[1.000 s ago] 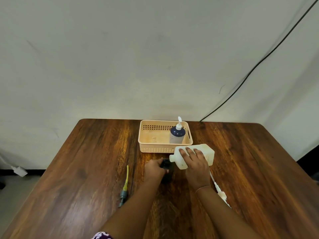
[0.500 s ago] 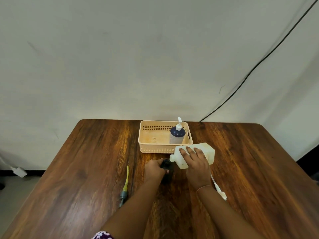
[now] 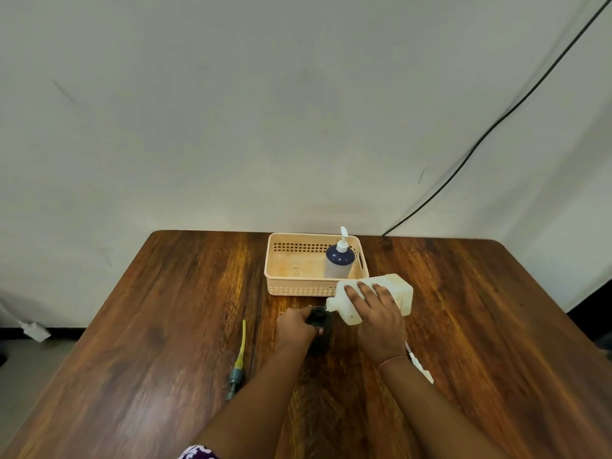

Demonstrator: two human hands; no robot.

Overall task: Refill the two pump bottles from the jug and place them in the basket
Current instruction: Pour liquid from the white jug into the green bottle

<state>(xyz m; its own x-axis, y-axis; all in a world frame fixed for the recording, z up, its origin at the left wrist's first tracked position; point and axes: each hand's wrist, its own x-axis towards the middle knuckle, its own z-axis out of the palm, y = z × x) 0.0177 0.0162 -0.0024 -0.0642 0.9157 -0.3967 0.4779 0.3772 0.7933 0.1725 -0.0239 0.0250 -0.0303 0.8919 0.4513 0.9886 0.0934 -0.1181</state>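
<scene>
My right hand [image 3: 376, 318] grips the white jug [image 3: 397, 293], tipped on its side with its spout over the mouth of a dark bottle [image 3: 319, 326]. My left hand [image 3: 294, 326] holds that dark bottle upright on the table; most of it is hidden by my fingers. A dark blue pump bottle [image 3: 338, 260] with a white pump stands inside the peach basket [image 3: 298, 288] at its right end.
A yellow-tubed pump head [image 3: 239, 359] lies on the wooden table [image 3: 165, 326] left of my left arm. A white pump piece [image 3: 419, 366] lies to the right, partly hidden by my right wrist. A black cable [image 3: 480, 137] runs down the wall.
The jug has tipped slightly more, its rear end a little higher. Both hands and the dark bottle stay in the same place.
</scene>
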